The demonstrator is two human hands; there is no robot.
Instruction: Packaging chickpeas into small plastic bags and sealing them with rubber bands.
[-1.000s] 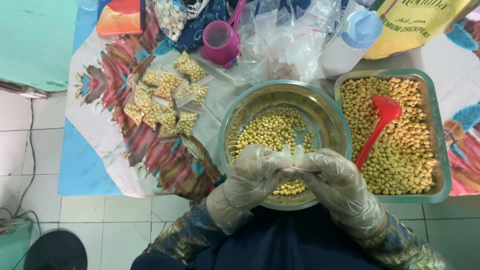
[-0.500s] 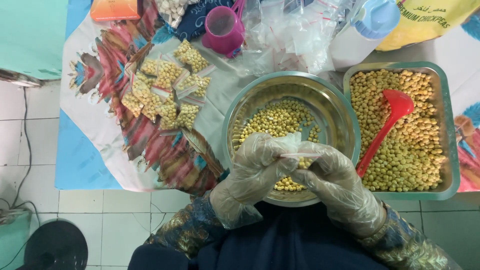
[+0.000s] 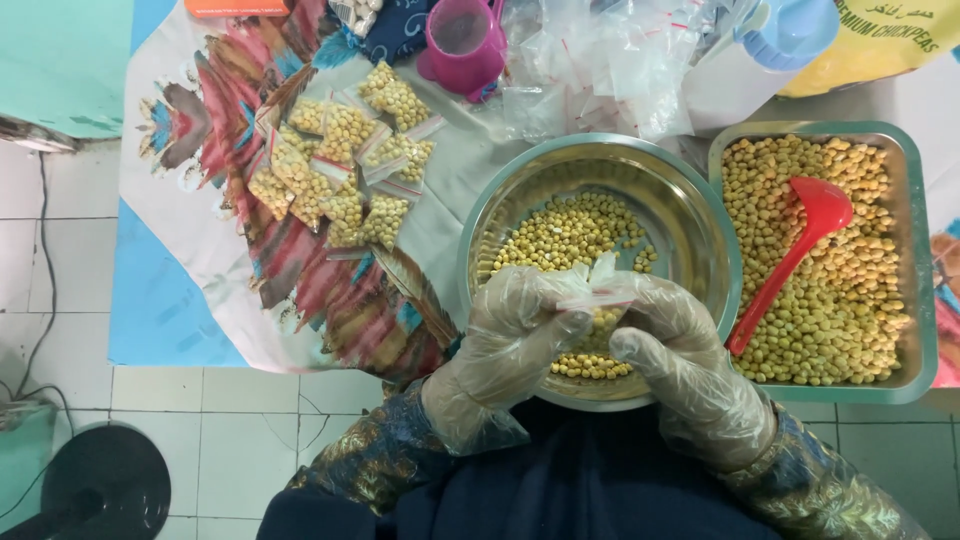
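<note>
Both hands wore thin, crinkled clear plastic gloves. The left hand [image 3: 515, 325] and the right hand [image 3: 672, 340] met over the near part of a round steel bowl [image 3: 700, 225], and the fingers of both were pinched together on a small clear plastic bag [image 3: 598, 285] with a red strip at its mouth. The bag was held between the two hands, just above the pale yellow chickpeas [image 3: 570, 232] that lay in the shiny bowl. What was inside the bag I could not tell, because the gloves covered it.

To the right of the bowl stood a rectangular metal tray [image 3: 922, 300] with rounded corners, full of the same smooth round chickpeas, and a red plastic scoop [image 3: 800, 240] lay tilted on them. To the left, on a cloth [image 3: 210, 130] with a colourful feather pattern, lay a cluster of small filled bags [image 3: 345, 165], flat and bumpy. Behind the bowl were a pink plastic cup [image 3: 462, 45] and a heap of empty clear bags [image 3: 610, 70]. The floor [image 3: 200, 410] below was of pale square tiles.
</note>
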